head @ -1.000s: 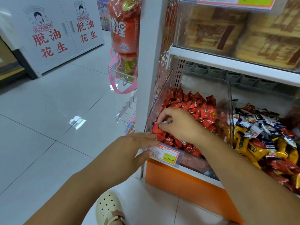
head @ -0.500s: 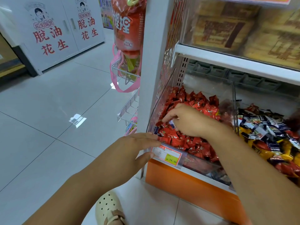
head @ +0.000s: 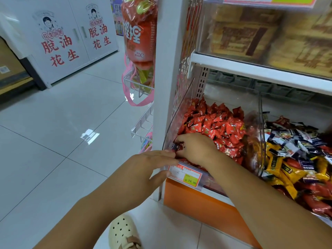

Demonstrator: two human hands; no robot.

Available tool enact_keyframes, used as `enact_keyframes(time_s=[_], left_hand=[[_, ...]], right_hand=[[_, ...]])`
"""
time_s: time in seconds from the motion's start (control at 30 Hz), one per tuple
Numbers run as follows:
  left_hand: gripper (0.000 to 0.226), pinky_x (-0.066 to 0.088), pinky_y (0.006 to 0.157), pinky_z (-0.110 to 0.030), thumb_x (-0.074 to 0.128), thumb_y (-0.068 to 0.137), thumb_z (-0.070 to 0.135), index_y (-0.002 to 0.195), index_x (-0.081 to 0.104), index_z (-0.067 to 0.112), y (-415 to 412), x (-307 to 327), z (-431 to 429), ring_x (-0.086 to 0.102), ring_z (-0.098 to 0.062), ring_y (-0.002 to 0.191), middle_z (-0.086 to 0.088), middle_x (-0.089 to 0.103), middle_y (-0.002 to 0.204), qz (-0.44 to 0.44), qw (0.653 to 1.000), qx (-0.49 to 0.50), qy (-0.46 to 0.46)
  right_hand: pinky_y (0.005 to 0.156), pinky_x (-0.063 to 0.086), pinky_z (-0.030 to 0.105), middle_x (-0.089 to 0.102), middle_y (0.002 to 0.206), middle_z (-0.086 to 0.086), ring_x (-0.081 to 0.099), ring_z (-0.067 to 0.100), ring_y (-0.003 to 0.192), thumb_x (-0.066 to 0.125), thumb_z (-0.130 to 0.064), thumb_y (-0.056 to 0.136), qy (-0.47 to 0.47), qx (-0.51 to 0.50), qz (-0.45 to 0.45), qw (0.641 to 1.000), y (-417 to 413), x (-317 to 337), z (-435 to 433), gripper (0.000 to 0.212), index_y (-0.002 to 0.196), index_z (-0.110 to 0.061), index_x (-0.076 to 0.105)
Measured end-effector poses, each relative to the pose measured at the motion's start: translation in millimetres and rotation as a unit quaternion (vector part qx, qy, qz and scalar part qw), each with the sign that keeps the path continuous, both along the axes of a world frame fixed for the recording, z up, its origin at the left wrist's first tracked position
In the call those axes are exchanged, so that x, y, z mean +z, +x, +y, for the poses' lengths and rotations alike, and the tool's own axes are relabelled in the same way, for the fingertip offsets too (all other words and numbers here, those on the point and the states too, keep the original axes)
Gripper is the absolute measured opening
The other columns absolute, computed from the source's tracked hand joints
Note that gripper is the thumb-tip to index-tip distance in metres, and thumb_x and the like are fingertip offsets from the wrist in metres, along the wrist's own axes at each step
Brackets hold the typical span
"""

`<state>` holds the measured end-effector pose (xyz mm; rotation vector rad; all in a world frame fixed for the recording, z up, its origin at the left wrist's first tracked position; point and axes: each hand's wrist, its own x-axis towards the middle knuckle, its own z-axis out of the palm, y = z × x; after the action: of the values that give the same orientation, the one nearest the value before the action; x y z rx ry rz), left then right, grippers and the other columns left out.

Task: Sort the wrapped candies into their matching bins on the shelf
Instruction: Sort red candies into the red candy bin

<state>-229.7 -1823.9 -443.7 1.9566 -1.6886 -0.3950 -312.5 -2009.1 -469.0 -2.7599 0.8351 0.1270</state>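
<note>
Red candies (head: 215,126) fill the clear bin (head: 179,108); right hand (head: 195,148) is in its front corner, fingers pinching 1 dark-wrapped stray (head: 175,146). Left hand (head: 152,164), fingers flat, braces bin's front. Next bin's pile (head: 296,159) looks v. mixed, so plenty left, prob.

White cabinet (head: 71,42) with red characters, hanging orange snack bag (head: 140,38), cream perforated shoe (head: 124,234) on grey tiles (head: 53,141).

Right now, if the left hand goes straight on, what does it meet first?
Probably the front-left corner of the clear plastic bin; the left hand looks nearly on it. Just behind, the right hand pinches a dark-wrapped candy. Depth unclear.
</note>
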Motion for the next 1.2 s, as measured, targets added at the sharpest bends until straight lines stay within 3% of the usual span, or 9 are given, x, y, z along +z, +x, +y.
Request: enact_keyframes(time_s=[0.17, 0.33, 0.43, 0.53, 0.67, 0.77, 0.87, 1.0, 1.2], left_hand=[[0.035, 0.024, 0.084, 0.008, 0.058, 0.093, 0.027, 0.123, 0.059, 0.045, 0, 1, 1, 0.032, 0.033, 0.109, 0.035, 0.050, 0.127, 0.001, 1.000, 0.000, -0.008], [0.037, 0.020, 0.094, 0.007, 0.061, 0.091, 0.026, 0.122, 0.060, 0.046, -2, 0, 1, 0.032, 0.031, 0.114, 0.039, 0.049, 0.124, -0.004, 1.000, 0.007, -0.015], [0.035, 0.019, 0.093, 0.008, 0.062, 0.090, 0.026, 0.120, 0.060, 0.045, -2, 0, 2, 0.030, 0.034, 0.112, 0.044, 0.045, 0.119, 0.003, 1.000, 0.011, -0.016], [0.036, 0.020, 0.095, 0.006, 0.061, 0.091, 0.027, 0.120, 0.059, 0.047, -1, 0, 2, 0.030, 0.031, 0.117, 0.045, 0.044, 0.121, -0.001, 1.000, 0.008, -0.009], [0.036, 0.019, 0.095, 0.007, 0.061, 0.091, 0.027, 0.118, 0.058, 0.050, 0, 1, 5, 0.029, 0.031, 0.117, 0.044, 0.044, 0.122, -0.008, 1.000, 0.016, -0.009], [0.036, 0.019, 0.093, 0.008, 0.061, 0.090, 0.030, 0.114, 0.056, 0.056, 1, 2, 9, 0.030, 0.032, 0.115, 0.047, 0.044, 0.119, -0.004, 1.000, 0.025, -0.008], [0.036, 0.019, 0.094, 0.007, 0.059, 0.092, 0.029, 0.117, 0.057, 0.054, 1, 2, 9, 0.030, 0.030, 0.118, 0.046, 0.044, 0.122, -0.007, 1.000, 0.019, -0.004], [0.035, 0.019, 0.092, 0.007, 0.059, 0.092, 0.028, 0.120, 0.058, 0.049, 2, 2, 9, 0.028, 0.033, 0.114, 0.041, 0.045, 0.126, -0.006, 1.000, 0.022, 0.003], [0.034, 0.023, 0.086, 0.008, 0.056, 0.093, 0.031, 0.121, 0.056, 0.051, -1, 6, 8, 0.029, 0.036, 0.108, 0.042, 0.047, 0.124, -0.015, 1.000, 0.024, 0.007]], right_hand=[[0.077, 0.044, 0.030, 0.063, 0.116, -0.004, 0.057, 0.020, 0.105, 0.062, -0.039, 0.089, 0.064, -0.006, -0.019, 0.998, -2, 1, -2, 0.026, 0.114, -0.031, 0.063], [0.075, 0.045, 0.029, 0.063, 0.108, -0.006, 0.058, 0.017, 0.100, 0.065, -0.045, 0.085, 0.090, -0.014, -0.041, 0.995, -3, 1, -3, 0.031, 0.112, -0.032, 0.065], [0.075, 0.052, 0.034, 0.062, 0.092, -0.009, 0.060, 0.016, 0.087, 0.072, -0.043, 0.077, 0.162, -0.056, -0.119, 0.978, -2, 0, -10, 0.024, 0.093, -0.027, 0.066], [0.056, 0.040, 0.029, 0.056, 0.074, -0.003, 0.050, 0.016, 0.063, 0.073, -0.027, 0.074, 0.195, -0.101, -0.183, 0.958, -5, 13, -22, 0.022, 0.084, -0.020, 0.055], [0.042, 0.035, 0.017, 0.060, 0.070, -0.007, 0.044, -0.001, 0.042, 0.061, -0.010, 0.084, 0.255, -0.030, -0.055, 0.965, -13, 40, -21, 0.022, 0.102, -0.023, 0.060], [0.059, 0.047, 0.016, 0.064, 0.092, -0.007, 0.058, -0.004, 0.070, 0.055, -0.032, 0.092, 0.165, 0.036, 0.080, 0.982, -10, 36, -5, 0.024, 0.109, -0.020, 0.066], [0.077, 0.045, 0.031, 0.061, 0.117, -0.003, 0.057, 0.019, 0.102, 0.052, -0.039, 0.091, 0.036, 0.044, 0.167, 0.984, -4, 24, 6, 0.033, 0.121, -0.027, 0.061], [0.072, 0.039, 0.030, 0.059, 0.120, -0.002, 0.055, 0.022, 0.107, 0.046, -0.020, 0.090, -0.026, 0.028, 0.129, 0.991, -3, 12, 8, 0.037, 0.123, -0.032, 0.059], [0.069, 0.036, 0.028, 0.064, 0.111, -0.005, 0.058, 0.020, 0.105, 0.058, -0.040, 0.085, -0.064, -0.015, 0.028, 0.997, -10, 10, 3, 0.027, 0.110, -0.034, 0.064]])
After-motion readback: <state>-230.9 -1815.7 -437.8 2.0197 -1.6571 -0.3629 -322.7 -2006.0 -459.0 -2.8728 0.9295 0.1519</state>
